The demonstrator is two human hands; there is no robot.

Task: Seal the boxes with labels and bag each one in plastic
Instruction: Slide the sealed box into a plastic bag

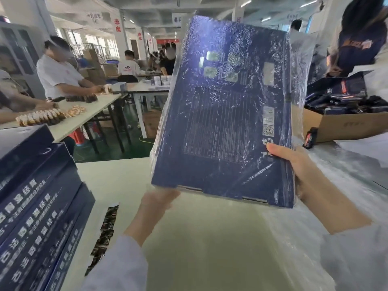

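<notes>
Dark blue box (220,122), printed face showing, inside wrinkled clear bag (298,66). Right hand (302,171) pinches the near-right corner; left hand (156,199) under the near edge, grip hidden, cannot tell.

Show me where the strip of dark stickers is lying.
In the head view the sticker strip lies on the pale table, lower left, between the stack of blue boxes and the person's left sleeve.

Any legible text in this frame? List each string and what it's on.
"态度" in red, on the white pillar, as best it reads.
On the bagged blue box, held by the left hand and right hand: table print and QR code, too small to read.
On the stacked blue boxes: white Chinese characters, too blurred.
On the hanging signs: blurred.
</notes>
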